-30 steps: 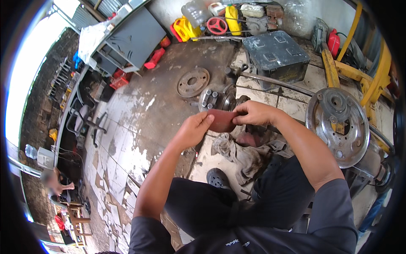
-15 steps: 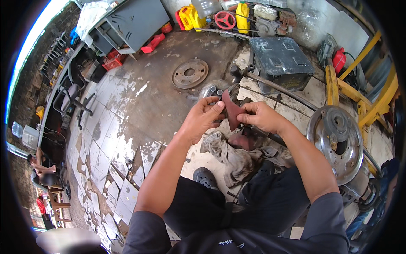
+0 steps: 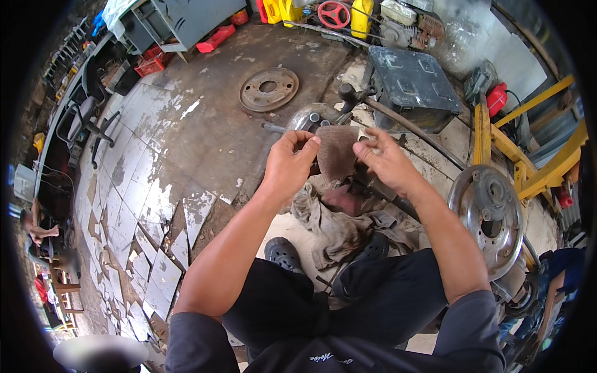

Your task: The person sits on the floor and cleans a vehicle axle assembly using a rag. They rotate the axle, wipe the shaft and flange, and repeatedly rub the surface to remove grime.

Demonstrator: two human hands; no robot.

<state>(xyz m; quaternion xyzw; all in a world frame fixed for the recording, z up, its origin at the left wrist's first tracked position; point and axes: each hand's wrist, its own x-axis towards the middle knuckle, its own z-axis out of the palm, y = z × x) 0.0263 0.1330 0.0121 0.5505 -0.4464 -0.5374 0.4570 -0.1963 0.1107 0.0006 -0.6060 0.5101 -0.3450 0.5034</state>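
A brownish-red piece of sandpaper [image 3: 336,156] hangs upright between my hands, its gritty-looking face toward me. My left hand [image 3: 290,160] is closed, pinching its upper left corner between thumb and fingers. At the sheet's right edge is my right hand [image 3: 390,165], with the fingers apart and the thumb tip close to or touching the edge. Just behind the sheet is a metal hub with studs [image 3: 315,118], partly hidden. Below lie a dirty grey rag [image 3: 329,233] and a reddish piece [image 3: 346,201] that may be cloth or more sandpaper.
A rusty round plate [image 3: 268,105] lies on the floor ahead. A long metal bar [image 3: 413,132] runs toward a wheel rim [image 3: 465,217] at right. Beyond stand a dark metal box [image 3: 413,81] and a yellow frame [image 3: 482,133]. Broken tiles [image 3: 165,273] cover the left floor.
The sandpaper has turned from a folded, edge-on pose to show its broad face. My right hand has loosened its pinch and spread its fingers. The view has shifted slightly.
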